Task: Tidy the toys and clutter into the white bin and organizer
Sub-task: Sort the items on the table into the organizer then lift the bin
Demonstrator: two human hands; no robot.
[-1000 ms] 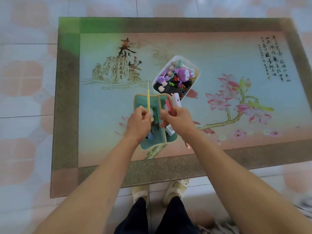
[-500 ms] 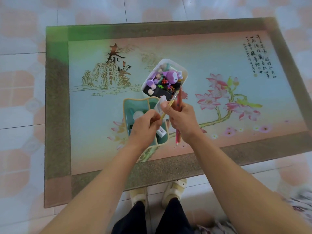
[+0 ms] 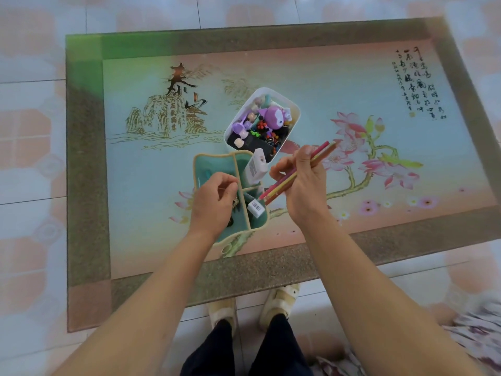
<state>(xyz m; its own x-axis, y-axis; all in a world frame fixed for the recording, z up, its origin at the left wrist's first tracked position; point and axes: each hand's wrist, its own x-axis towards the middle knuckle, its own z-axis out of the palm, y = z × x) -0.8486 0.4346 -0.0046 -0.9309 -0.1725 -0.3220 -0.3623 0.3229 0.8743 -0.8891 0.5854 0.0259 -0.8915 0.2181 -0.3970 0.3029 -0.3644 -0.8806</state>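
Note:
A white bin [image 3: 294, 111] full of small toys, among them a purple figure [image 3: 273, 118], stands mid-table. Just in front of it is a teal organizer [image 3: 214, 161] with cream dividers; a white tube [image 3: 254, 165] and a white barcoded eraser [image 3: 256, 207] stick out of its compartments. My left hand [image 3: 214, 202] hovers over the organizer's near-left compartment with fingers curled and fingertips pinched; I cannot see anything in it. My right hand [image 3: 301, 185] grips a bundle of coloured pencils [image 3: 320, 153], slanted, tips pointing back right, just right of the organizer.
The low glass table [image 3: 271, 272] carries a printed painting with pink flowers [image 3: 349, 128] and calligraphy [image 3: 414, 82]. Tiled floor surrounds it. My feet in cream sandals [image 3: 279, 302] stand at the near edge. Patterned fabric [image 3: 474, 327] lies on the floor at lower right.
The yellow pencil left my left hand and now sits in my right hand's bundle. The right hand turned the pencils from upright to slanted and moved right of the organizer.

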